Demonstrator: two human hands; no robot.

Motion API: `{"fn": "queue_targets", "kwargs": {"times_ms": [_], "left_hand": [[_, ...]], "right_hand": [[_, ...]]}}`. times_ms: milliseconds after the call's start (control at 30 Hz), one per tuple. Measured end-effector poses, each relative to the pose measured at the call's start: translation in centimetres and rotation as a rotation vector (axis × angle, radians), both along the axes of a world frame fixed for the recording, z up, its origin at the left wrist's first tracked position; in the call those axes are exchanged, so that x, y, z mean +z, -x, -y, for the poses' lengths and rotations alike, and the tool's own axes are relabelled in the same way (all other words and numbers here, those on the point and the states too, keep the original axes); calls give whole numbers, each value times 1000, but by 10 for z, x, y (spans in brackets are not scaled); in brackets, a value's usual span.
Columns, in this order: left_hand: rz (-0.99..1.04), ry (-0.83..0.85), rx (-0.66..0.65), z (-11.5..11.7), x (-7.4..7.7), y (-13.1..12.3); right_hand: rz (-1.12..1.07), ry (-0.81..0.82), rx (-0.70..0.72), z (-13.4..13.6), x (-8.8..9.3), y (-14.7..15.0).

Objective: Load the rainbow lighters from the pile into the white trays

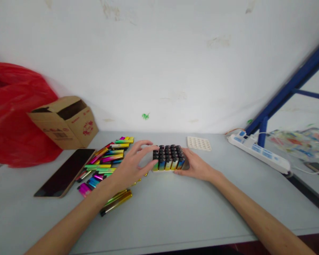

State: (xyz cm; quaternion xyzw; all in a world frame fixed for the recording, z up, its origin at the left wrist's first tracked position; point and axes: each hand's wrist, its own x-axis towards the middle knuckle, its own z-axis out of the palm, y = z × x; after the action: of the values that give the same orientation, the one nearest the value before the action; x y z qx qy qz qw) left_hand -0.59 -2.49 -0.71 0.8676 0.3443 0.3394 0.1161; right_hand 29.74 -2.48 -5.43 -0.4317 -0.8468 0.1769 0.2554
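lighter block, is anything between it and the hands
Nothing visible does. The left hand touches the lighter block on its left, the right hand on its right; loose lighters lie left of the left hand.

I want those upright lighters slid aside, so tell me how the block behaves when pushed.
The block of lighters is separate upright pieces, so a high push likely topples rows. The left hand and right hand flank it, hinting it needs side support. Smooth table: probably slides easily.
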Motion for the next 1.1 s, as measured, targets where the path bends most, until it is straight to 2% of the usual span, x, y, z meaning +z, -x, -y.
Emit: {"fn": "queue_targets", "kwargs": {"times_ms": [133, 267, 467, 600, 700, 833, 967, 1100], "left_hand": [[-14, -64, 36, -4, 3, 1], [-52, -67, 55, -9, -5, 4], [-74, -49, 39, -13, -16, 8], [-106, -31, 45, -16, -13, 11], [-132, -9, 80, -21, -8, 19], [-222, 57, 71, -28, -5, 36], [-289, 162, 14, -28, -5, 46], [-346, 200, -56, -27, -6, 46]], "right_hand": [[46, -78, -55, -5, -3, 4], [118, -148, -57, -25, -4, 3], [193, -116, -68, -70, 0, -7], [227, -128, -97, -82, 1, -20], [285, -114, -196, -73, -3, -43], [331, -108, -383, -45, -14, -83], [317, -146, -290, -6, -14, -96], [321, -83, -159, 30, 5, -67]]}}
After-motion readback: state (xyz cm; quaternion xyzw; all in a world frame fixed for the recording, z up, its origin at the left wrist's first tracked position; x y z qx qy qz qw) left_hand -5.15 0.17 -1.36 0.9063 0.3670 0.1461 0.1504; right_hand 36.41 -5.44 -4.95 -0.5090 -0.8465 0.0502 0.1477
